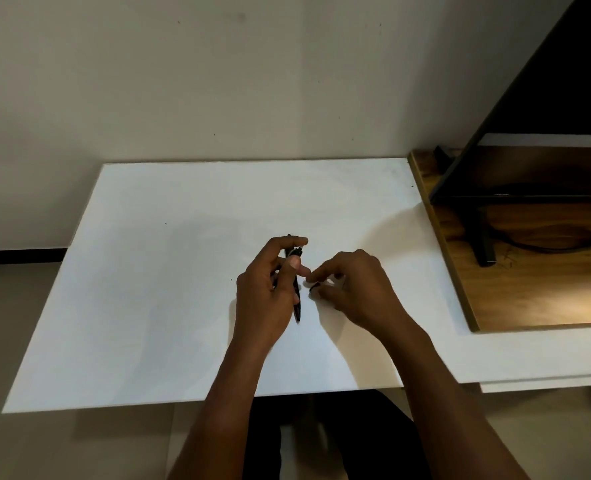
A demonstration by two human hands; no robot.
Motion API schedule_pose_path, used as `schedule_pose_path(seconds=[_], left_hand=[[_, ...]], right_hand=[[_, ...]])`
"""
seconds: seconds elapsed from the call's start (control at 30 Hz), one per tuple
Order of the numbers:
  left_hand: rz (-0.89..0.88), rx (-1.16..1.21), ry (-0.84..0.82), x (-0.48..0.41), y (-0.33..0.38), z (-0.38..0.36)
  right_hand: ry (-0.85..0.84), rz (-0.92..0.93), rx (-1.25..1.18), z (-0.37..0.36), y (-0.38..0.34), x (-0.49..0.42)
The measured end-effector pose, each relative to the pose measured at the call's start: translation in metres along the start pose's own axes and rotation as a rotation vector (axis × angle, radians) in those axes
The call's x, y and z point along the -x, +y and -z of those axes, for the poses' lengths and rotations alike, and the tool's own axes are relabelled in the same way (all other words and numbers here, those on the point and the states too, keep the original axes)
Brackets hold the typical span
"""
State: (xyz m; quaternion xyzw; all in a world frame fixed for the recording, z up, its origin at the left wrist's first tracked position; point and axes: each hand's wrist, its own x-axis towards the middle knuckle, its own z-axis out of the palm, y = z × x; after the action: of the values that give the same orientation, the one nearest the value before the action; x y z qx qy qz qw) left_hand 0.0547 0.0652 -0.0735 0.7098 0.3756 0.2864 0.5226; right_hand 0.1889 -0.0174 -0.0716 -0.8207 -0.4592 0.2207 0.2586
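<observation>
Near edge: the table [131, 323] ends just under the forearms, with a wide bare top to the left.
Left hand [269, 289]: fingers curled round a pen [297, 311] over the table's middle.
Pen: slim and black, its middle hidden by the thumb.
Right hand [356, 289]: fingertips pinch a small dark piece [314, 287] just beside the pen; too small to identify.
Far right: a wooden board [529, 299], cut off by the frame.

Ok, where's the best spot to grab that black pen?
Around the middle of the pen, from its left, as the left hand does. It is long and thin, so both ends are free for the right hand, which pinches a small black piece.
</observation>
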Motion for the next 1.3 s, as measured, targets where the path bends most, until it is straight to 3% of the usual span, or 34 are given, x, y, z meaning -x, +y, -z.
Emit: schedule_pose_path(seconds=[0.2,0.33,0.43,0.6,1.3], left_hand=[[0.015,0.014,0.01,0.001,0.001,-0.002],[0.077,0.043,0.015,0.002,0.002,-0.004],[0.131,0.058,0.003,0.002,0.002,-0.006],[0.138,0.051,-0.036,0.002,0.003,-0.008],[0.18,0.132,-0.094,0.004,0.0,-0.005]], right_hand=[[0.031,0.053,0.171,-0.008,0.0,-0.001],[0.204,-0.085,-0.313,-0.003,0.0,-0.004],[0.224,-0.127,-0.733,0.004,0.0,-0.003],[0.183,-0.142,-1.035,0.001,-0.002,-0.001],[0.061,-0.17,-0.953,0.006,0.004,0.0]])
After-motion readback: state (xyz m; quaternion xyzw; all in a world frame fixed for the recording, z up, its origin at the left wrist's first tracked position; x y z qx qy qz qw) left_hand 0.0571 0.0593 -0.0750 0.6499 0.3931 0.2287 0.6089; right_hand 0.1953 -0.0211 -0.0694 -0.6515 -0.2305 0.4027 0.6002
